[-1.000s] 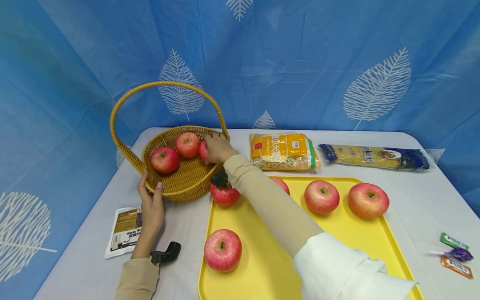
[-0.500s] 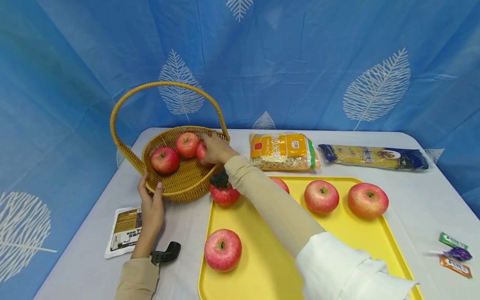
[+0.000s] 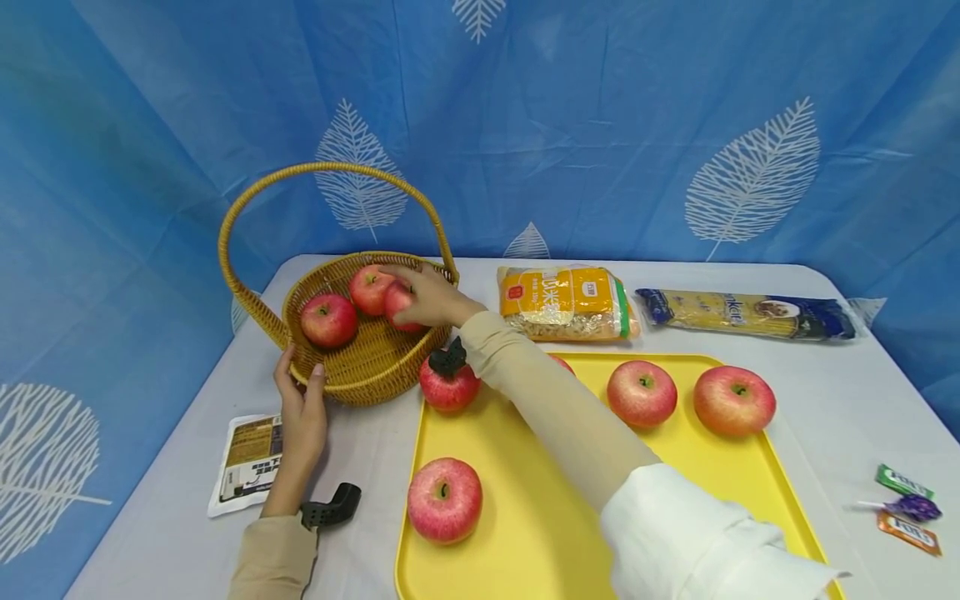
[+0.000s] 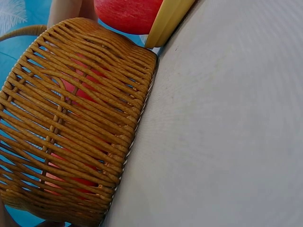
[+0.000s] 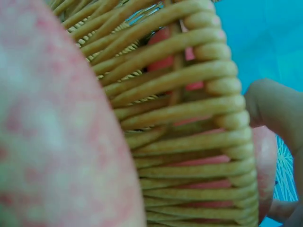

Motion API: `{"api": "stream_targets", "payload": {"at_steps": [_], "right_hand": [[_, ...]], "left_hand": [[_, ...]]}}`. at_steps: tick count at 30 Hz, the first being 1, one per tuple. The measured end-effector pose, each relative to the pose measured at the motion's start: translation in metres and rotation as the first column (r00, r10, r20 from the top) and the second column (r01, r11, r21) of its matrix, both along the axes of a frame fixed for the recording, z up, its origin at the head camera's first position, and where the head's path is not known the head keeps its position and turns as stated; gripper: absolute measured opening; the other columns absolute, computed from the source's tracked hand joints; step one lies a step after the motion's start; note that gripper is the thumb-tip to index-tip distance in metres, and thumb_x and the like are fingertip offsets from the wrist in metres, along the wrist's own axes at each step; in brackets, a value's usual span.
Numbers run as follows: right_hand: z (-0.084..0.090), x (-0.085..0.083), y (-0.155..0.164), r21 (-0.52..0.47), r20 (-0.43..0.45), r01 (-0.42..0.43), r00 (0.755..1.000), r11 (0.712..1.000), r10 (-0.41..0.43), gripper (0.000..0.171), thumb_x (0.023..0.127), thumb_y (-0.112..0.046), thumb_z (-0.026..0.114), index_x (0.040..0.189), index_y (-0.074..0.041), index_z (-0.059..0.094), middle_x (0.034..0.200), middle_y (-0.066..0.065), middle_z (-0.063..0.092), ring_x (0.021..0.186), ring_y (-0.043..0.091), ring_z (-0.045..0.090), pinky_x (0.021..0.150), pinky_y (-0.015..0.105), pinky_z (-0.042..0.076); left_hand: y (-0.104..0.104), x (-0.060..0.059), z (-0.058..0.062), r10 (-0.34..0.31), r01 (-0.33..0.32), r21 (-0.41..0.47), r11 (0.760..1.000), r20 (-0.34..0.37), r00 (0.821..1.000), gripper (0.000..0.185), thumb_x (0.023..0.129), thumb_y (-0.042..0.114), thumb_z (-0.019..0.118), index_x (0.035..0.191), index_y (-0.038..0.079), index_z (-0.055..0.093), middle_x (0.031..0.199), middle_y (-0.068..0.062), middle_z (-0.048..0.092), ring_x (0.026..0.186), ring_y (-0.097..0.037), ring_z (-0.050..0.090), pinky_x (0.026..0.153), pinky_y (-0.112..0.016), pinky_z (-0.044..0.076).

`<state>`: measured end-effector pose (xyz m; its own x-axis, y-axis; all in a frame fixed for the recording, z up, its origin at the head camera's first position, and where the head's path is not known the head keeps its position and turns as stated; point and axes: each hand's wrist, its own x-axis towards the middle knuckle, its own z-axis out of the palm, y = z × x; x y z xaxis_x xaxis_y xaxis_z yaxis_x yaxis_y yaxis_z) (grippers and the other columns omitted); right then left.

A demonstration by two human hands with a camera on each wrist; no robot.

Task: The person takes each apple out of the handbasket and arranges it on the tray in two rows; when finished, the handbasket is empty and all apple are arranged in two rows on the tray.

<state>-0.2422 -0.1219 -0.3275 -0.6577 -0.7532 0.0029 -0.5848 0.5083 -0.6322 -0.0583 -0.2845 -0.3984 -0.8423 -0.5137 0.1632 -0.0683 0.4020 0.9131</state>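
A brown wicker basket point(image 3: 372, 358) with a tall arched handle stands at the back left of the table. Inside it lie two red apples, one on the left point(image 3: 329, 321) and one farther back point(image 3: 371, 290). My right hand point(image 3: 431, 297) reaches over the basket's right side and grips a third apple point(image 3: 399, 305), which overlaps the back one in the head view. At the basket's front left, my left hand point(image 3: 303, 414) holds the rim, thumb and fingers spread around it. The left wrist view shows the woven wall point(image 4: 80, 123) close up, with red apples behind its gaps.
A yellow tray point(image 3: 525, 500) holds several apples, one point(image 3: 445, 500) at its left edge. Behind it lie an orange-labelled grain bag point(image 3: 566, 304) and a pasta pack point(image 3: 750, 314). A white pouch point(image 3: 251, 462) lies left; small candies point(image 3: 909, 508) lie right.
My right hand has moved slightly left with its apple, over toward the back apple, and more of the held apple shows. My left hand stays at the basket rim.
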Motion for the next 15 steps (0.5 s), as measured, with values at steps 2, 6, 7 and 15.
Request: {"api": "stream_targets", "payload": {"at_steps": [2, 6, 7, 15], "right_hand": [[-0.0007, 0.0006, 0.0014, -0.015, 0.012, -0.008, 1.0, 1.0, 0.008, 0.073, 0.078, -0.028, 0.065, 0.141, -0.033, 0.028, 0.135, 0.012, 0.038, 0.116, 0.023, 0.04, 0.093, 0.039, 0.042], [-0.0015, 0.0019, 0.0036, -0.06, 0.058, -0.007, 0.998, 0.998, 0.011, 0.068, 0.079, -0.03, 0.063, 0.139, -0.033, 0.033, 0.136, 0.009, 0.039, 0.117, 0.021, 0.039, 0.093, 0.038, 0.042], [-0.0014, 0.0023, 0.004, -0.074, 0.071, -0.006, 0.997, 0.997, 0.011, 0.066, 0.08, -0.031, 0.063, 0.139, -0.032, 0.034, 0.135, 0.009, 0.04, 0.116, 0.021, 0.039, 0.093, 0.038, 0.042], [0.004, 0.0049, 0.0056, -0.146, 0.145, 0.002, 0.989, 0.989, 0.02, 0.055, 0.081, -0.03, 0.061, 0.134, -0.028, 0.045, 0.139, 0.006, 0.04, 0.121, 0.019, 0.038, 0.092, 0.031, 0.043]], "left_hand": [[0.0003, 0.0002, 0.0005, -0.003, 0.003, 0.004, 1.0, 0.0, 1.0, 0.056, 0.097, 0.033, 0.036, 0.144, 0.025, 0.008, 0.152, -0.005, 0.008, 0.14, -0.024, 0.012, 0.113, -0.046, 0.014], [0.0008, 0.0004, 0.0011, -0.005, 0.005, 0.013, 1.0, 0.015, 1.0, 0.057, 0.096, 0.03, 0.037, 0.144, 0.022, 0.008, 0.152, -0.007, 0.009, 0.14, -0.025, 0.013, 0.113, -0.045, 0.015], [0.0007, 0.0002, 0.0011, -0.007, 0.006, 0.018, 1.0, 0.017, 1.0, 0.057, 0.096, 0.029, 0.037, 0.145, 0.021, 0.008, 0.152, -0.008, 0.009, 0.14, -0.025, 0.013, 0.113, -0.045, 0.015], [0.0004, 0.0005, 0.0019, -0.014, 0.013, 0.029, 1.0, 0.011, 1.0, 0.057, 0.097, 0.03, 0.036, 0.145, 0.021, 0.007, 0.152, -0.007, 0.008, 0.14, -0.024, 0.013, 0.112, -0.045, 0.015]]}}
